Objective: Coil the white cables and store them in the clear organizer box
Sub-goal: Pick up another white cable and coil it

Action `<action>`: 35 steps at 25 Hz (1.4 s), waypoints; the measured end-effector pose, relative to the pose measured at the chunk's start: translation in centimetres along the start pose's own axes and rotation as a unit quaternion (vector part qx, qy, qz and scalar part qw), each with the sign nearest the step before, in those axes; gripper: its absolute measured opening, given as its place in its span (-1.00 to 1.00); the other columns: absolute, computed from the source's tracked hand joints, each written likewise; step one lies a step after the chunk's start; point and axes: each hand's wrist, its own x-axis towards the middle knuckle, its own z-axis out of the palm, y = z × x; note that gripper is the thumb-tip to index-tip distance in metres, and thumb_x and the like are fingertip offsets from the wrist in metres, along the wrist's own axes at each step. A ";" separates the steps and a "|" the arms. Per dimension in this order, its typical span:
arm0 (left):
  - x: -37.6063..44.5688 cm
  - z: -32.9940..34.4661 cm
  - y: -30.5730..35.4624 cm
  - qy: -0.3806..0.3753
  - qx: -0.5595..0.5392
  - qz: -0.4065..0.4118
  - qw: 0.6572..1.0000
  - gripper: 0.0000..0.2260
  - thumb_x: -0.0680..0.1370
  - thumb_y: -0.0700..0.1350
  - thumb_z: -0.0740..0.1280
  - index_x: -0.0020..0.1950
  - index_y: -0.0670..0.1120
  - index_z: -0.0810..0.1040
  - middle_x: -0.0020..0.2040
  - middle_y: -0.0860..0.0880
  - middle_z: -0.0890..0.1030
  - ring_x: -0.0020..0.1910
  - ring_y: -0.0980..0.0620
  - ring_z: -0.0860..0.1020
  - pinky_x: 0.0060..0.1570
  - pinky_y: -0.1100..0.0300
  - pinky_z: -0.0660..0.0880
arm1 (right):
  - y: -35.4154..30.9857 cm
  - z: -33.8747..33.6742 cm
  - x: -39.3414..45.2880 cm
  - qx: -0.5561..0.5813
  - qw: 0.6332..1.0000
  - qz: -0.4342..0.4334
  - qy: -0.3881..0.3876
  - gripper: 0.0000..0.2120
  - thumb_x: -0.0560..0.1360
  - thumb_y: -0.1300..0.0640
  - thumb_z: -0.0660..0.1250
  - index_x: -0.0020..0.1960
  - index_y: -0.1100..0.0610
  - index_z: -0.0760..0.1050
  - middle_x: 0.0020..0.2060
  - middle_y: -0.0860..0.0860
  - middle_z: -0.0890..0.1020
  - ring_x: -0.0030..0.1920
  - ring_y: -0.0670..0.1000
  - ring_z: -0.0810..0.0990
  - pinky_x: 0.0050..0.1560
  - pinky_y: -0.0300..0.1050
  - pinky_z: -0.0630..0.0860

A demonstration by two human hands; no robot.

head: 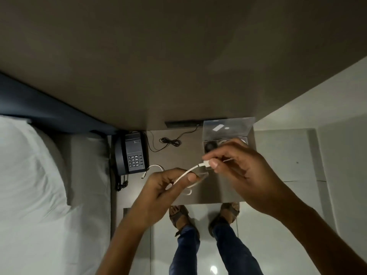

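A white cable (188, 172) stretches between both my hands above the dark bedside table (158, 155). My right hand (238, 171) pinches its plug end between thumb and forefinger. My left hand (164, 187) grips the cord lower down, with a loop hanging beneath the fingers. A second white cable (154, 168) lies loose on the table beside the phone. The clear organizer box (226, 130) stands at the table's far right with its lid raised; my right hand hides most of its compartments, where a dark round item shows.
A black desk phone (132, 152) sits at the table's left, its cord hanging down. A thin black cable (170, 141) lies knotted near the back wall. A bed with white sheets (39, 185) fills the left. My sandalled feet stand on glossy floor tiles (288, 151).
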 end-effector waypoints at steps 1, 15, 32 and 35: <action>-0.9 -0.5 3.1 -0.007 -0.007 0.019 1.000 -0.81 0.71 -0.02 0.35 0.12 -0.05 0.75 -0.19 0.15 0.69 -0.22 0.17 0.64 -0.18 0.25 0.57 | -2.0 -1.4 -1.6 -0.017 0.999 0.033 -0.038 -0.86 0.69 0.01 0.36 0.21 -0.08 0.64 0.10 -0.16 0.63 0.18 -0.18 0.65 0.17 -0.31 0.62; -6.8 0.9 21.4 -0.070 -0.072 0.084 0.991 -0.72 0.72 -0.01 0.25 0.01 -0.22 0.55 -0.21 -0.26 0.47 -0.25 0.08 0.50 -0.20 0.29 0.49 | -17.1 -5.6 -12.6 0.629 0.735 0.096 -0.236 -0.81 0.67 0.03 0.40 0.10 0.15 0.66 0.03 0.06 0.68 0.02 -0.05 0.65 0.11 -0.19 0.62; -7.7 -2.4 28.3 -0.014 -0.010 0.126 0.992 -0.53 0.59 0.00 0.56 -0.27 -0.29 0.46 -0.40 -0.15 0.42 -0.44 -0.17 0.37 -0.30 0.04 0.46 | -20.5 -5.2 -16.9 0.451 0.834 0.006 -0.318 -0.73 0.79 0.14 0.16 0.26 0.24 0.58 -0.04 0.02 0.72 0.09 0.05 0.72 0.33 0.03 0.60; -8.5 1.5 27.6 -0.012 -0.021 0.091 0.996 -0.43 0.70 0.14 0.30 -0.31 -0.29 0.44 -0.42 -0.13 0.34 -0.44 -0.05 0.33 -0.30 0.11 0.36 | -22.6 -5.1 -16.6 0.730 0.630 0.003 -0.265 -0.79 0.75 0.28 0.22 0.25 0.38 0.55 -0.02 0.20 0.72 0.07 0.15 0.74 0.33 0.11 0.62</action>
